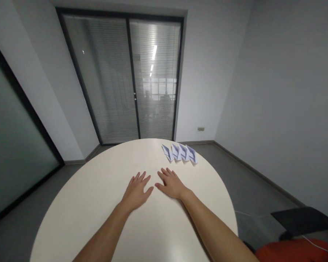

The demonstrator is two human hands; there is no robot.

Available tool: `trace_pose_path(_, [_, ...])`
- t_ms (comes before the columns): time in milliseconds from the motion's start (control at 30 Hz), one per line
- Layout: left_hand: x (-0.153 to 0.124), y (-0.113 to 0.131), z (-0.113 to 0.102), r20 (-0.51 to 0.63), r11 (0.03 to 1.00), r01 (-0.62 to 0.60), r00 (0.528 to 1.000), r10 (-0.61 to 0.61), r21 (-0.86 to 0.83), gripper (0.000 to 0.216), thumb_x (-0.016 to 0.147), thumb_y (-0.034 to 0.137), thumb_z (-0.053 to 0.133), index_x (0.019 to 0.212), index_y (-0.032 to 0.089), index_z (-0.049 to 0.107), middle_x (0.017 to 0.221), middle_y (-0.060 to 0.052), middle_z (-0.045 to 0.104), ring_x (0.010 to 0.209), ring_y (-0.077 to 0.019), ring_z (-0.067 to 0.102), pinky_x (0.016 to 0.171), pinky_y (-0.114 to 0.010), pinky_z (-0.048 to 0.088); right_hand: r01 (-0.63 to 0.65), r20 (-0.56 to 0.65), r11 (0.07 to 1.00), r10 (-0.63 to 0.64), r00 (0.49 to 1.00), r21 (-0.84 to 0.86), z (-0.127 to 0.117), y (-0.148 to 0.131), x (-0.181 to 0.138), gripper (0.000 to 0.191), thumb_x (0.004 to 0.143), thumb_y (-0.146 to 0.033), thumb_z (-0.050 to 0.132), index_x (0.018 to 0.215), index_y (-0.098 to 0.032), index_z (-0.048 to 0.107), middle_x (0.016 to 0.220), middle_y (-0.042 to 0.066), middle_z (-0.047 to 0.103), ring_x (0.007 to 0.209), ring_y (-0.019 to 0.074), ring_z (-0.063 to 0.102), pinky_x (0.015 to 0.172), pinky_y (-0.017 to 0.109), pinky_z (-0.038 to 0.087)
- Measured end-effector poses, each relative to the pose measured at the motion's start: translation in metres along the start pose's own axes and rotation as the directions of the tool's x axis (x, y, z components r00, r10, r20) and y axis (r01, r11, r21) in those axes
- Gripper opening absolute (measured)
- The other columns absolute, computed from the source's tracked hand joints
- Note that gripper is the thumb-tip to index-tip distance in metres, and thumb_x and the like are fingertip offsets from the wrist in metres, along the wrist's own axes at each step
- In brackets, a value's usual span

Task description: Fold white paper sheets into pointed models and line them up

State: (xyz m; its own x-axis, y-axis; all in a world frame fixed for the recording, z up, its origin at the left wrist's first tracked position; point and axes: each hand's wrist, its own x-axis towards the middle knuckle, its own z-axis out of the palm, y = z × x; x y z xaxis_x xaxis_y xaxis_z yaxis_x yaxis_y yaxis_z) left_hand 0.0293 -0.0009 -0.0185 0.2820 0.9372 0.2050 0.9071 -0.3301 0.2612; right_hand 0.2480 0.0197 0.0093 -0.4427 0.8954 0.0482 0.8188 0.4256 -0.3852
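Note:
My left hand [137,190] rests palm down on the pale round table [93,207], its fingers spread and nothing in it. Beside it, a small gap away, my right hand [171,183] lies on the table too, fingers apart and holding nothing. Several folded white paper pieces stand in a row near the table's far right edge, just beyond my right hand. The leftmost folded paper [167,153] is set slightly apart and is narrower than the others. The rightmost folded paper [191,154] is closest to the table edge. Neither hand touches the papers.
Past the table stands a dark-framed glass door [109,80] with blinds. A wall socket [200,129] sits low on the back wall. At the lower right are a black chair back [303,220], a red seat [295,251] and a thin white cable [321,248].

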Motion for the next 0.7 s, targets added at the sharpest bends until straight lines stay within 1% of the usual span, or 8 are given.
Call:
trace_pose_path(133, [-0.001, 0.0, 0.001, -0.006, 1.0, -0.002, 1.0, 0.002, 0.001, 0.057, 0.097, 0.054, 0.045, 0.146, 0.027, 0.051, 0.16, -0.008, 0.039, 0.151, -0.033, 0.028, 0.122, -0.054, 0.024, -0.002, -0.001, 1.0, 0.002, 1.0, 0.006, 0.002, 0.001, 0.0, 0.071, 0.095, -0.06, 0.047, 0.154, -0.021, 0.039, 0.164, 0.015, 0.027, 0.153, 0.0351, 0.018, 0.121, 0.054, 0.014])
trace_pose_path(200, [-0.001, 0.0, 0.001, -0.005, 1.0, -0.002, 1.0, 0.002, 0.003, 0.057, 0.097, 0.054, 0.045, 0.147, 0.026, 0.051, 0.16, -0.008, 0.039, 0.15, -0.0333, 0.029, 0.122, -0.054, 0.024, -0.002, -0.017, 1.0, 0.003, 1.0, 0.005, 0.004, 0.001, 0.0, 0.072, 0.095, -0.06, 0.048, 0.154, -0.02, 0.04, 0.164, 0.017, 0.026, 0.152, 0.0352, 0.019, 0.121, 0.053, 0.015])
trace_pose_path(300, [-0.001, 0.0, 0.001, -0.005, 1.0, -0.002, 1.0, 0.002, 0.002, 0.057, 0.097, 0.053, 0.045, 0.147, 0.026, 0.051, 0.16, -0.008, 0.039, 0.15, -0.0333, 0.029, 0.122, -0.054, 0.024, -0.014, -0.101, 1.0, 0.014, 0.995, 0.002, 0.005, 0.002, 0.002, 0.071, 0.093, -0.055, 0.054, 0.15, -0.014, 0.045, 0.164, 0.022, 0.021, 0.152, 0.0348, 0.021, 0.119, 0.048, 0.021])
trace_pose_path(400, [-0.001, 0.001, -0.001, 0.0, 1.0, 0.002, 1.0, -0.002, -0.003, 0.057, 0.097, 0.053, 0.045, 0.147, 0.026, 0.051, 0.16, -0.008, 0.039, 0.151, -0.0329, 0.028, 0.122, -0.054, 0.023, -0.09, -0.214, 0.996, 0.088, 0.973, 0.003, 0.004, 0.001, 0.006, 0.065, 0.093, -0.044, 0.056, 0.149, -0.012, 0.045, 0.165, 0.024, 0.016, 0.149, 0.0342, 0.027, 0.116, 0.044, 0.029])
trace_pose_path(467, [-0.002, 0.002, -0.003, 0.015, 1.0, 0.007, 1.0, -0.007, -0.003, 0.057, 0.097, 0.053, 0.044, 0.147, 0.025, 0.051, 0.16, -0.009, 0.038, 0.151, -0.033, 0.027, 0.122, -0.054, 0.023, -0.148, -0.253, 0.989, 0.141, 0.957, -0.009, 0.002, 0.0, 0.01, 0.063, 0.093, -0.038, 0.056, 0.149, -0.012, 0.043, 0.165, 0.023, 0.014, 0.147, 0.034, 0.032, 0.114, 0.043, 0.032])
trace_pose_path(533, [-0.003, 0.003, -0.006, 0.029, 1.0, 0.012, 1.0, -0.012, -0.001, 0.058, 0.097, 0.053, 0.043, 0.148, 0.024, 0.05, 0.161, -0.009, 0.037, 0.151, -0.033, 0.026, 0.123, -0.054, 0.022, -0.195, -0.257, 0.98, 0.18, 0.949, -0.036, -0.001, 0.0, 0.016, 0.064, 0.092, -0.036, 0.056, 0.149, -0.012, 0.042, 0.165, 0.023, 0.013, 0.144, 0.0343, 0.036, 0.112, 0.043, 0.035])
trace_pose_path(633, [-0.004, 0.004, -0.011, 0.044, 1.0, 0.02, 0.999, -0.02, 0.001, 0.059, 0.097, 0.052, 0.043, 0.148, 0.024, 0.049, 0.161, -0.009, 0.036, 0.152, -0.033, 0.026, 0.123, -0.053, 0.021, -0.278, -0.231, 0.957, 0.253, 0.939, -0.082, -0.005, -0.002, 0.029, 0.067, 0.091, -0.037, 0.057, 0.151, -0.012, 0.039, 0.166, 0.023, 0.011, 0.141, 0.0359, 0.04, 0.11, 0.045, 0.037])
trace_pose_path(700, [-0.005, 0.004, -0.014, 0.05, 1.0, 0.022, 0.998, -0.023, 0.002, 0.059, 0.097, 0.052, 0.042, 0.149, 0.023, 0.049, 0.162, -0.009, 0.036, 0.152, -0.0329, 0.025, 0.123, -0.052, 0.021, -0.34, -0.206, 0.936, 0.317, 0.926, -0.09, -0.008, -0.002, 0.04, 0.071, 0.09, -0.039, 0.058, 0.152, -0.013, 0.036, 0.166, 0.022, 0.009, 0.142, 0.0371, 0.038, 0.109, 0.046, 0.037])
